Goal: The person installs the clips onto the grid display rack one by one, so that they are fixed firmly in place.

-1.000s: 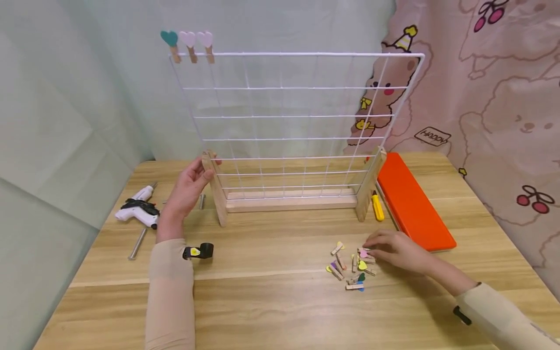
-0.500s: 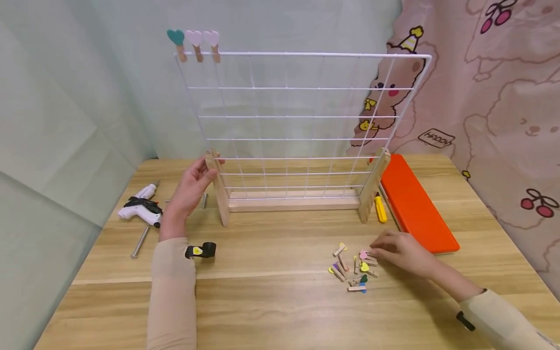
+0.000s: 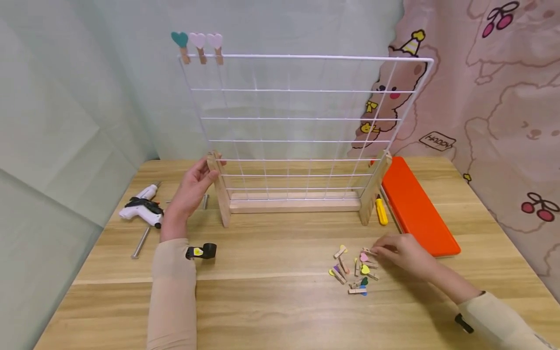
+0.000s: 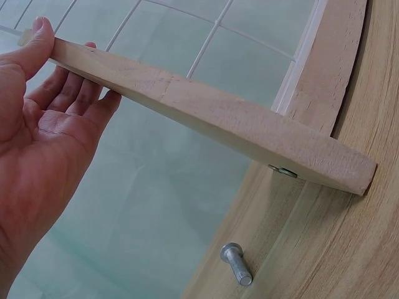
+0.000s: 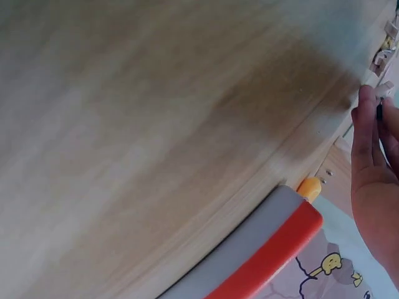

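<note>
A white wire grid panel stands upright in a wooden base with two slanted side posts. My left hand grips the left wooden post near its top, thumb on one side and fingers on the other, as the left wrist view also shows. Over at the right, my right hand pinches a small wooden clothespin at the edge of a loose pile of heart clothespins. Its far end is hidden by the fingertips. A teal heart clothespin and two pale pink ones clip onto the grid's top left.
A white glue gun and a metal bolt lie at the left. Another bolt lies behind the left post. A yellow-handled screwdriver and a long red case lie at the right.
My right hand has drawn slightly to the right, with a clothespin now showing between its fingertips and apart from the pink heart one. The left hand keeps its grip on the post.
</note>
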The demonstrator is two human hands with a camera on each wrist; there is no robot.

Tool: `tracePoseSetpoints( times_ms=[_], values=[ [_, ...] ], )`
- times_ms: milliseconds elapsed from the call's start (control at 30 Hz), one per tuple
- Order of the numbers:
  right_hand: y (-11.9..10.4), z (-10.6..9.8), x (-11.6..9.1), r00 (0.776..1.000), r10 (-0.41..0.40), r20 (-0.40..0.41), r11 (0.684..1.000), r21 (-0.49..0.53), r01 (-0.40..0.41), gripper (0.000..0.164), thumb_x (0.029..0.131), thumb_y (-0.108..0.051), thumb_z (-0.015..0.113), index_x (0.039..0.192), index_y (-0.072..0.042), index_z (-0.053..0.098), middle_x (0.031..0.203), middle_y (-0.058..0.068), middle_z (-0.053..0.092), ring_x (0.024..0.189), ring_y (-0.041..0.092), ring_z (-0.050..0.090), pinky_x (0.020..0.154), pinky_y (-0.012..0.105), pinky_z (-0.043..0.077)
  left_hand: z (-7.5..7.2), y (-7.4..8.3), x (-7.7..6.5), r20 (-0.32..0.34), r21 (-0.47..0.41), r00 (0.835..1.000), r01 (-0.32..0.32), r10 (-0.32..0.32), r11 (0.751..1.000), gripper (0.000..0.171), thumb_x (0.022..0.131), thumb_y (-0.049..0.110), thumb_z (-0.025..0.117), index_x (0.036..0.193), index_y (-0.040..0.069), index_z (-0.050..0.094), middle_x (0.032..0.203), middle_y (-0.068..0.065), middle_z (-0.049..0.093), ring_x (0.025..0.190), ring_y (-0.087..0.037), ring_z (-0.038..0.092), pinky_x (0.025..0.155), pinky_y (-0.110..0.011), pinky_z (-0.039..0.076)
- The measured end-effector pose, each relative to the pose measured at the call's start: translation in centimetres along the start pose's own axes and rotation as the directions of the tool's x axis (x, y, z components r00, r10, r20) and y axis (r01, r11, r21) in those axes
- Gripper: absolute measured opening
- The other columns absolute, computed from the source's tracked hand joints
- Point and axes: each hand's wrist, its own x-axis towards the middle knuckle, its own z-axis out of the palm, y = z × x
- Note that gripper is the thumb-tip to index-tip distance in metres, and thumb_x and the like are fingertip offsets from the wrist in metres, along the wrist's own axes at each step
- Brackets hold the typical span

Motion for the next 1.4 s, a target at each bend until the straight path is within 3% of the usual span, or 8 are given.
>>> tracePoseSetpoints(
  times_ms=[167, 400, 567, 700, 967, 1067, 1200, 1400],
  values=[
    [0.0, -0.3, 0.1, 1.0, 0.009, 0.021, 0.999, 0.048, -0.01, 0.008, 0.076, -0.017, 0.066, 0.084, -0.02, 0.067, 0.08, -0.015, 0.063, 0.074, -0.001, 0.058, 0.064, 0.019, 0.049, 0.0, 0.0, 0.0, -0.003, 0.001, 1.0, -0.006, 0.006, 1.0, 0.048, 0.089, 0.015, 0.047, 0.134, 0.008, 0.032, 0.123, -0.007, 0.047, 0.117, -0.012, 0.041, 0.087, -0.014, 0.037],
    [0.2, -0.3, -0.3, 0.997, 0.046, 0.061, 0.996, 0.078, -0.051, 0.015, 0.073, -0.009, 0.068, 0.084, -0.018, 0.066, 0.081, -0.011, 0.064, 0.074, 0.001, 0.058, 0.065, 0.02, 0.049, 0.1, -0.3, -0.1, -0.004, 0.012, 1.0, -0.003, 0.003, 1.0, 0.046, 0.089, 0.016, 0.047, 0.132, 0.008, 0.034, 0.123, -0.009, 0.047, 0.115, -0.013, 0.043, 0.085, -0.015, 0.039],
    [0.2, -0.1, -0.3, 1.0, -0.007, 0.023, 0.999, 0.053, 0.005, 0.017, 0.071, -0.008, 0.07, 0.085, -0.018, 0.066, 0.081, -0.012, 0.063, 0.074, 0.0, 0.058, 0.064, 0.019, 0.049, 0.1, -0.3, 0.0, -0.004, 0.017, 1.0, 0.004, -0.004, 1.0, 0.047, 0.089, 0.017, 0.047, 0.133, 0.007, 0.033, 0.124, -0.011, 0.045, 0.118, -0.017, 0.04, 0.087, -0.014, 0.037],
    [0.0, -0.1, 0.1, 0.999, -0.05, -0.008, 0.998, 0.024, 0.05, 0.018, 0.07, -0.006, 0.07, 0.085, -0.017, 0.066, 0.082, -0.01, 0.063, 0.074, 0.001, 0.058, 0.064, 0.017, 0.048, 0.1, -0.1, 0.0, -0.013, 0.015, 1.0, -0.003, 0.003, 1.0, 0.048, 0.089, 0.017, 0.047, 0.133, 0.004, 0.032, 0.124, -0.01, 0.046, 0.113, -0.009, 0.044, 0.086, -0.014, 0.038],
    [-0.3, -0.5, 0.4, 0.996, -0.043, -0.074, 0.999, 0.012, 0.044, 0.019, 0.069, -0.001, 0.07, 0.082, -0.015, 0.067, 0.078, -0.008, 0.064, 0.069, 0.002, 0.057, 0.059, 0.017, 0.048, 0.1, 0.3, 0.0, -0.015, 0.019, 1.0, 0.004, -0.004, 1.0, 0.048, 0.088, 0.017, 0.048, 0.133, 0.007, 0.032, 0.125, -0.011, 0.046, 0.117, -0.015, 0.041, 0.087, -0.014, 0.037],
    [-0.4, -0.6, 0.3, 0.999, -0.004, -0.048, 1.0, 0.027, 0.005, 0.014, 0.072, -0.007, 0.068, 0.083, -0.016, 0.066, 0.079, -0.009, 0.064, 0.067, 0.0, 0.057, 0.058, 0.017, 0.048, 0.1, 0.3, 0.0, -0.022, 0.03, 1.0, 0.006, -0.005, 1.0, 0.047, 0.088, 0.018, 0.048, 0.132, 0.008, 0.034, 0.125, -0.011, 0.046, 0.117, -0.016, 0.041, 0.086, -0.014, 0.038],
    [-0.7, -0.5, 0.2, 0.996, 0.054, 0.069, 0.983, 0.173, -0.066, 0.008, 0.08, -0.013, 0.062, 0.087, -0.016, 0.062, 0.085, -0.005, 0.065, 0.075, 0.004, 0.061, 0.063, 0.018, 0.049, 0.0, 0.3, 0.0, -0.028, 0.045, 1.0, 0.008, -0.006, 0.999, 0.045, 0.088, 0.018, 0.048, 0.131, 0.009, 0.036, 0.125, -0.01, 0.046, 0.115, -0.014, 0.043, 0.085, -0.015, 0.038],
    [-1.1, -0.4, 0.2, 0.984, 0.08, 0.157, 0.913, 0.384, -0.135, 0.005, 0.081, -0.011, 0.06, 0.085, -0.011, 0.056, 0.092, 0.008, 0.065, 0.078, 0.011, 0.063, 0.063, 0.022, 0.05, -0.1, 0.1, -0.1, -0.016, 0.038, 1.0, 0.024, -0.023, 0.999, 0.044, 0.088, 0.019, 0.048, 0.131, 0.011, 0.037, 0.125, -0.01, 0.045, 0.119, -0.02, 0.039, 0.086, -0.015, 0.037]
  ],
)
